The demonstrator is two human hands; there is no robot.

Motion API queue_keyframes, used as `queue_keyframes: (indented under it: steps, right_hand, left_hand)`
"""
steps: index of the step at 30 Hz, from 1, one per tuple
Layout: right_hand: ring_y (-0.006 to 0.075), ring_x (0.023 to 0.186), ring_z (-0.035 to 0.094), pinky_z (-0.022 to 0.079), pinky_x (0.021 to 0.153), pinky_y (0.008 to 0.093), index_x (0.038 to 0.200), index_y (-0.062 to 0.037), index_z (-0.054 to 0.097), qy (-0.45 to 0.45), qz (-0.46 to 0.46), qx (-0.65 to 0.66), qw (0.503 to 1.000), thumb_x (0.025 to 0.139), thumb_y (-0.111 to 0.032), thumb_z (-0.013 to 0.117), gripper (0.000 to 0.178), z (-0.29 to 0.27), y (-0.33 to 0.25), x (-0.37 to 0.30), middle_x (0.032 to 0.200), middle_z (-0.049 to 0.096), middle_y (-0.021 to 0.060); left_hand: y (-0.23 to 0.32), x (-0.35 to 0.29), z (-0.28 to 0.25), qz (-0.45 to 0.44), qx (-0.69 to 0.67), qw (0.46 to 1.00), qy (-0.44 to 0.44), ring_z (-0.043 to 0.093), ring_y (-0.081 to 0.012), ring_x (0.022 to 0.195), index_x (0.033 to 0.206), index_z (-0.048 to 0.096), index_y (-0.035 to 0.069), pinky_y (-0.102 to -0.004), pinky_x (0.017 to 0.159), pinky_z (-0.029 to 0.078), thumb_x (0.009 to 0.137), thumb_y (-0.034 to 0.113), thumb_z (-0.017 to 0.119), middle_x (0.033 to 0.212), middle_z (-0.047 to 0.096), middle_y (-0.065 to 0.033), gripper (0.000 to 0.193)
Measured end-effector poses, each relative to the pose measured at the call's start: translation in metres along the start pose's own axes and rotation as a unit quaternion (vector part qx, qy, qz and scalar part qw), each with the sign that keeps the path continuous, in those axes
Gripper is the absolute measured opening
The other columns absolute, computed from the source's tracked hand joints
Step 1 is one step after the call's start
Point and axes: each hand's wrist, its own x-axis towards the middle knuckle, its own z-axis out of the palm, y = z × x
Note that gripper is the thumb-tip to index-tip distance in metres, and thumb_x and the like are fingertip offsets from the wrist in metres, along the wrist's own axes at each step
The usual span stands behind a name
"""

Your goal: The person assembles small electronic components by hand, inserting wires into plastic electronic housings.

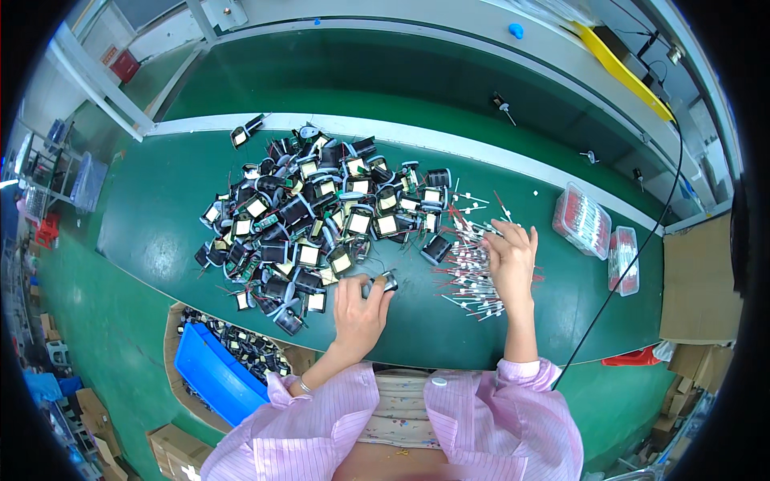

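My left hand (358, 315) is closed around a small black electronic module (390, 280), at the near edge of a big heap of similar modules (297, 210). They have black casings, grey rims, pale square pads, green boards and thin wires. My right hand (512, 260) hovers on the right over a pile of red and white wire leads (471, 276) with small white connectors. Its thumb and index finger are curled together at the pile's far side; what they pinch, if anything, is hidden. One red lead (500, 202) sticks out beyond the fingertips.
Two clear plastic boxes (581, 220) of leads stand on the green table (417, 333) at the right. A black cable (618, 280) runs down past them. Below the table's left edge, a carton holds more modules and a blue bin (210, 369). A pale ledge (513, 163) bounds the far side.
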Motion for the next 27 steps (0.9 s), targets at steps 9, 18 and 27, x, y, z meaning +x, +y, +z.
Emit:
queue_keyframes:
  steps: [9,18,27]
  right_hand:
    - [0.0325,0.067,0.055,0.043,0.061,0.0398,0.092,-0.0015,0.063,-0.005,0.032,0.137,0.99,0.082,-0.003,0.063,0.01,0.001,0.005,0.002,0.074,0.055,0.0147]
    - [0.0375,0.111,0.055,0.042,0.098,0.0407,0.138,-0.0191,0.046,-0.126,-0.064,0.188,0.972,0.089,0.001,0.045,0.052,0.04,-0.062,0.079,0.136,0.042,0.0246]
    - [0.048,0.114,0.042,0.034,0.101,0.0512,0.136,-0.027,0.047,-0.251,-0.148,0.143,0.946,0.095,-0.016,0.045,0.042,0.079,-0.075,0.073,0.14,0.036,0.0241]
  left_hand:
    - [-0.021,0.033,-0.071,0.128,0.002,0.987,0.1,0.057,-0.0278,0.08,0.092,0.065,0.006,-0.0343,0.062,0.047,0.073,0.013,0.073,0.101,0.058,-0.0155,0.022]
    - [-0.282,0.257,-0.088,-0.244,0.239,0.928,-0.146,0.032,-0.0476,0.132,0.145,0.03,0.034,-0.0557,0.104,0.033,0.088,0.051,0.055,0.15,0.019,-0.0257,0.064]
    - [-0.26,0.237,-0.065,-0.087,0.043,0.956,-0.276,0.055,-0.0359,0.112,0.133,0.048,0.022,-0.0417,0.095,0.044,0.081,0.007,0.057,0.118,0.058,-0.0188,0.055]
